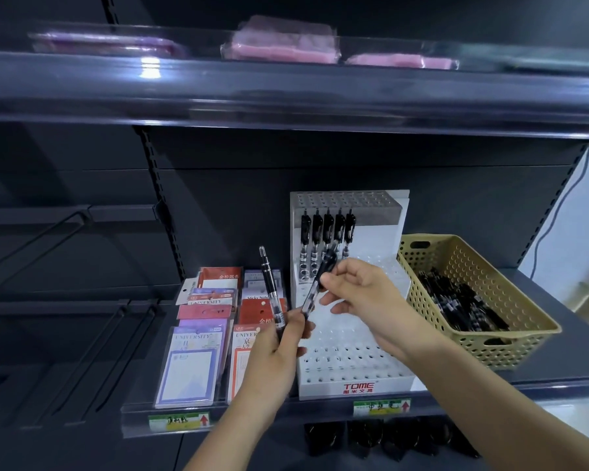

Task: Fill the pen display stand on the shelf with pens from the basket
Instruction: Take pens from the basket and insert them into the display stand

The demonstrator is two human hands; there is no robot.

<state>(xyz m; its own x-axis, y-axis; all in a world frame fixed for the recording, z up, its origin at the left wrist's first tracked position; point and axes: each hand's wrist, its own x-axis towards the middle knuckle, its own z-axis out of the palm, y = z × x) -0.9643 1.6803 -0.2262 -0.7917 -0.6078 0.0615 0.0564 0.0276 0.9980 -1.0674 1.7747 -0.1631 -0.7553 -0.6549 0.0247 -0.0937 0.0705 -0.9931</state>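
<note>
On the dark shelf [575, 345], as my head camera shows it, the white pen display stand [357, 387] sits between notepad packs [198, 334] on its left and a tan perforated basket [473, 277] on its right. Whether the basket touches the stand I cannot tell. Five black pens [327, 232] stand in the left of the stand's top tier. My hands cover part of the middle tiers.

My left hand [272, 358] is curled round the lower barrel of an upright pen [268, 287], whose tip is hidden in the fist. My right hand [364, 294] pinches a slanted pen [315, 287] between thumb and forefinger, with the other fingers loosely spread. This pen's lower end meets my left fingertips, and I cannot tell whether they grip it too. Its upper end overlaps the standing pens, dark on dark and blurred, so where it stops is unclear.

Inside the basket lies a heap of loose pens [463, 304], too tangled to count. Pink packets [279, 45] on the upper shelf [82, 93] blur behind its clear lip. The writing on the price label [381, 406] is illegible. Dark objects [388, 440] below the shelf edge are too dim to identify. Both my forearms are cut off by the bottom of the frame.
</note>
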